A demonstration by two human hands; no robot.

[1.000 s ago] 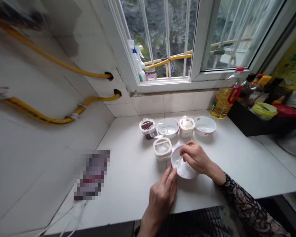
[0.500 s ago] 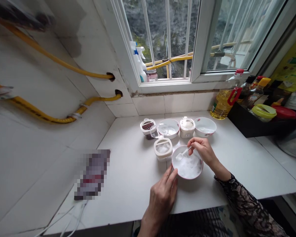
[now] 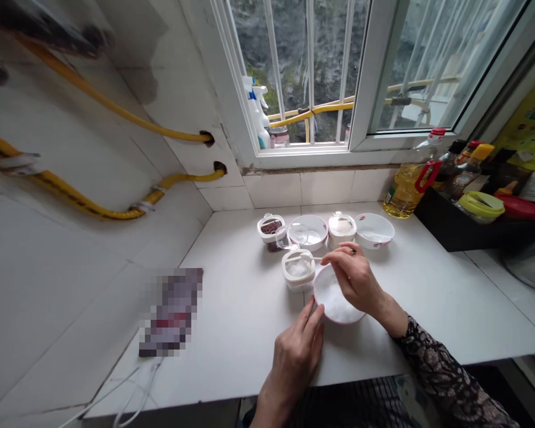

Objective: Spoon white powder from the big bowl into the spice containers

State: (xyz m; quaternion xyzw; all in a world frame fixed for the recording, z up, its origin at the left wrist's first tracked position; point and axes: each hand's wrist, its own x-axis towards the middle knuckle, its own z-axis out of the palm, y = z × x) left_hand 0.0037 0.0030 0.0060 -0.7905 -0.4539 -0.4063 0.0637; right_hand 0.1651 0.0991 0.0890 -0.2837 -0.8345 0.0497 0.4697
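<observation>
My right hand (image 3: pixel 356 276) pinches the handle of a small white spoon (image 3: pixel 315 258), whose head is at the top of an open jar of white crystals (image 3: pixel 298 272). Below that hand stands a white bowl with a pink rim (image 3: pixel 339 304), its bottom covered in the same kind of white grains. My right hand hides the bowl's far right side. At the bowl's near left rim, my left hand (image 3: pixel 296 351) holds it with its fingertips against the side. The jar's clear lid (image 3: pixel 298 234) is flipped up behind it.
Behind stand a jar of dark red beans (image 3: pixel 271 229), a white bowl (image 3: pixel 310 233), a jar of pale powder (image 3: pixel 341 227) and another bowl (image 3: pixel 375 230). An oil bottle (image 3: pixel 405 187) and a black condiment box (image 3: pixel 441 223) are at right. A blurred-out object (image 3: pixel 172 312) lies left.
My right hand has moved the spoon from inside the bowl to the left and up, over to the crystal jar. My left hand stays at the bowl's rim.
</observation>
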